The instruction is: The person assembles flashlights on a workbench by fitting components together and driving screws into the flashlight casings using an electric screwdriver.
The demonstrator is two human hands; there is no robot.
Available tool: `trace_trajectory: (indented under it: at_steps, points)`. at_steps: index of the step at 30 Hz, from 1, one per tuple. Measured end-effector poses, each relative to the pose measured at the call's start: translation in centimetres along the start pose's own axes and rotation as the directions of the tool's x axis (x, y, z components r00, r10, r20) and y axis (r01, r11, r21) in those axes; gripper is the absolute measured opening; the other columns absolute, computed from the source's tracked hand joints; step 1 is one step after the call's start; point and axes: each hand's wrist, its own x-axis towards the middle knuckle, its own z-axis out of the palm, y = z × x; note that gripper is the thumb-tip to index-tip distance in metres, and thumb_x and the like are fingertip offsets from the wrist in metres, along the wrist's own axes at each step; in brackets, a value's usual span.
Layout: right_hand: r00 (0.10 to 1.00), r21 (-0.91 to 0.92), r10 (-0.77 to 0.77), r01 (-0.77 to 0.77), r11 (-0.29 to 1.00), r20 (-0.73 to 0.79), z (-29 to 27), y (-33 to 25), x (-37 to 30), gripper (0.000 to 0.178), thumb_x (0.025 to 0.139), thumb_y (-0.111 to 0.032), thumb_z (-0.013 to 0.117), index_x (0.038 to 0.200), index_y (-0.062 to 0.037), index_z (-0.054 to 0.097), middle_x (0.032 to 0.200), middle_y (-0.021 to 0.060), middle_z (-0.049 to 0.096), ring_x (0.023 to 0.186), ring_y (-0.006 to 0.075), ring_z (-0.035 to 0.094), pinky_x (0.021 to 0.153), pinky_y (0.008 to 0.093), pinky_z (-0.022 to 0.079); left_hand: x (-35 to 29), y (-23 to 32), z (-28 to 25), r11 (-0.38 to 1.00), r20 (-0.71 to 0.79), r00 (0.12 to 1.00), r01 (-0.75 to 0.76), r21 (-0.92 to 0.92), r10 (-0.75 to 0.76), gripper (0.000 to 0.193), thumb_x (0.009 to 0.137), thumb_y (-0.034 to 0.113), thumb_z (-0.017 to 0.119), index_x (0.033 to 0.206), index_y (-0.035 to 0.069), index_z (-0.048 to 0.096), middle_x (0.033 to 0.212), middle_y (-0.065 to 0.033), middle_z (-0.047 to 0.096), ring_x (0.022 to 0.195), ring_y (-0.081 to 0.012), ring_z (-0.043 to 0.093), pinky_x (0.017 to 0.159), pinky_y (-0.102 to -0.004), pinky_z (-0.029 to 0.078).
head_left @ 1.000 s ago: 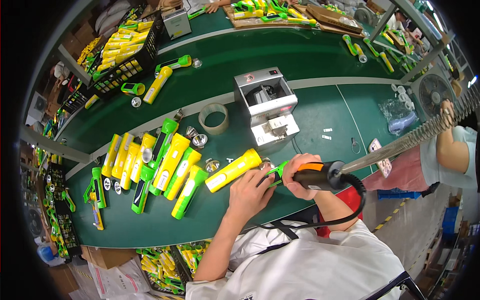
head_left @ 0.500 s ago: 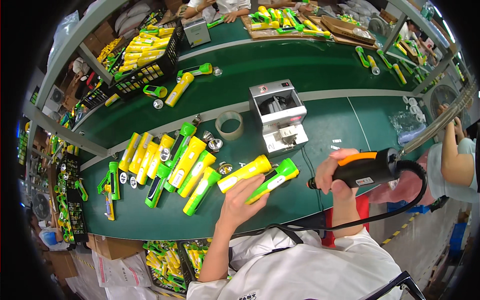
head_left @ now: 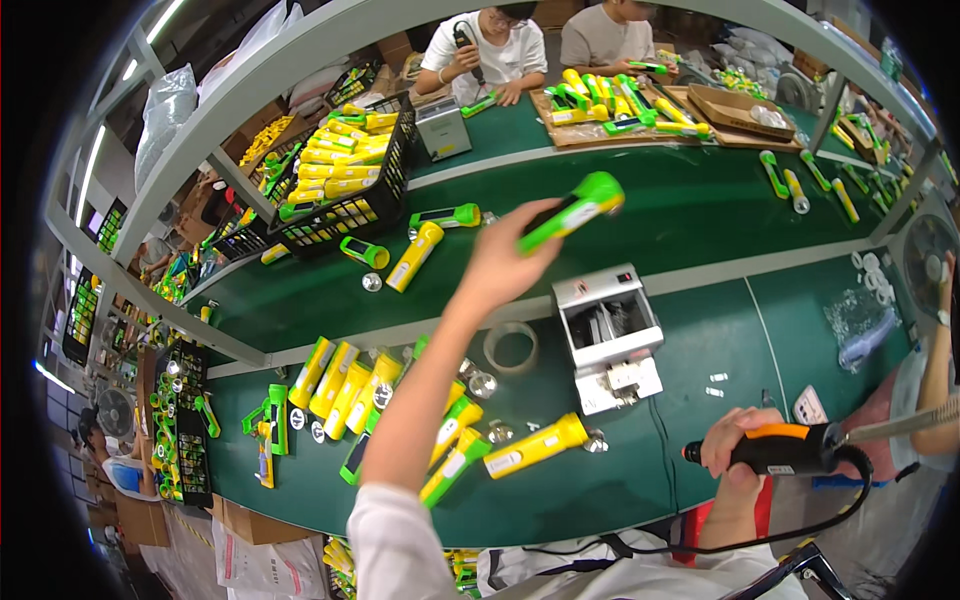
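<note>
My left hand (head_left: pixel 500 258) is closed around a green and white flashlight (head_left: pixel 575 214), held up over the far green belt. My right hand (head_left: pixel 736 442) grips a black and orange electric screwdriver (head_left: pixel 790 449) at the right of the near bench, its tip pointing left. Below my left arm lies a yellow flashlight (head_left: pixel 537 446) with a shiny reflector (head_left: pixel 596 441) at its wide end. Several yellow and green flashlights (head_left: pixel 348 395) lie in a slanted row to the left, partly hidden by my forearm. Loose reflectors (head_left: pixel 483 385) sit among them.
A grey boxy machine (head_left: pixel 608 335) stands mid-bench beside a tape roll (head_left: pixel 510 347). A black crate (head_left: pixel 350 226) heaped with flashlights is at the far left. Other people (head_left: pixel 497 60) sit across the belt. A metal frame (head_left: pixel 225 185) spans the left and top.
My left hand has lifted the green flashlight from the near bench and carried it away over the belt. My right hand still holds the screwdriver. The view has shifted, bringing more of the far side in.
</note>
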Motion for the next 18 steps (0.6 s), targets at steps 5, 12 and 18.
trace_trajectory:
  at_steps: [5, 12, 18]
  points:
    - [1.000, 0.030, 0.019, -0.020, 0.999, 0.013, 0.8, 2.7, 1.8, 0.051, 0.081, -0.018, 0.089, 0.118, 0.0029, 0.060, 0.058, 0.0044, 0.061, 0.043, 0.0143, 0.055, 0.043, 0.0268, 0.049, 7.5, -12.6, 9.2, 0.989, 0.229, 0.964, -0.144, 0.032, 0.133, 0.052, 0.090, 0.015, 0.077, 0.138, 0.006, 0.061, 0.133, -0.0164, 0.068, 0.125, -0.0332, 0.064, 0.109, -0.0418, 0.049]
    - [0.996, -0.038, -0.043, 0.046, 0.998, 0.075, -0.5, 4.1, 3.9, 0.052, 0.080, -0.021, 0.091, 0.114, 0.0048, 0.060, 0.058, 0.0047, 0.061, 0.041, 0.0147, 0.056, 0.042, 0.0269, 0.051, 6.4, -16.6, 7.8, 0.929, 0.367, 0.925, -0.220, 0.298, 0.101, 0.051, 0.096, 0.028, 0.070, 0.139, 0.002, 0.060, 0.143, -0.0228, 0.058, 0.135, -0.0408, 0.052, 0.116, -0.0461, 0.042]
    - [0.993, -0.130, -0.081, 0.091, 0.987, 0.086, -1.6, 3.0, 3.6, 0.054, 0.082, -0.027, 0.090, 0.116, 0.0039, 0.060, 0.058, 0.0041, 0.060, 0.042, 0.0145, 0.057, 0.042, 0.0272, 0.052, -1.0, -18.0, -6.6, 0.384, -0.010, 0.871, 0.228, 0.895, -0.492, 0.051, 0.091, 0.029, 0.076, 0.132, 0.003, 0.061, 0.122, -0.0208, 0.067, 0.117, -0.0401, 0.065, 0.088, -0.0479, 0.060]
